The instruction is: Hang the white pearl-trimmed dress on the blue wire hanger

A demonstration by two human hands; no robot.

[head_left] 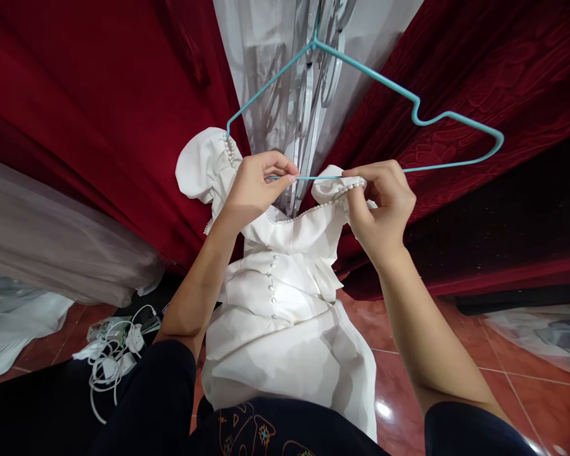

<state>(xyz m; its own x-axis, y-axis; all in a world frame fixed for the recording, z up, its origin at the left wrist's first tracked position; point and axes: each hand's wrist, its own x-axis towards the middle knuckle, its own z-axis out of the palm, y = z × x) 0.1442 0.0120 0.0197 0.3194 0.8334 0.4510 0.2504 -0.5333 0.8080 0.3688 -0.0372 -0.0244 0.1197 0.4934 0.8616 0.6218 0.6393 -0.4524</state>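
While the white dress hangs in front of the person, above the red tiled floor, the head view shows both hands raised at its neckline. One puffed sleeve is already over the left end of the teal wire hanger, whose hook rises out of view at the top. The left hand has its fingers closed on the hanger's lower bar. The right hand pinches the pearl-trimmed edge of the other shoulder, just beside the bar. Red curtains hang behind on both sides. White cables lie tangled on the floor at the lower left.
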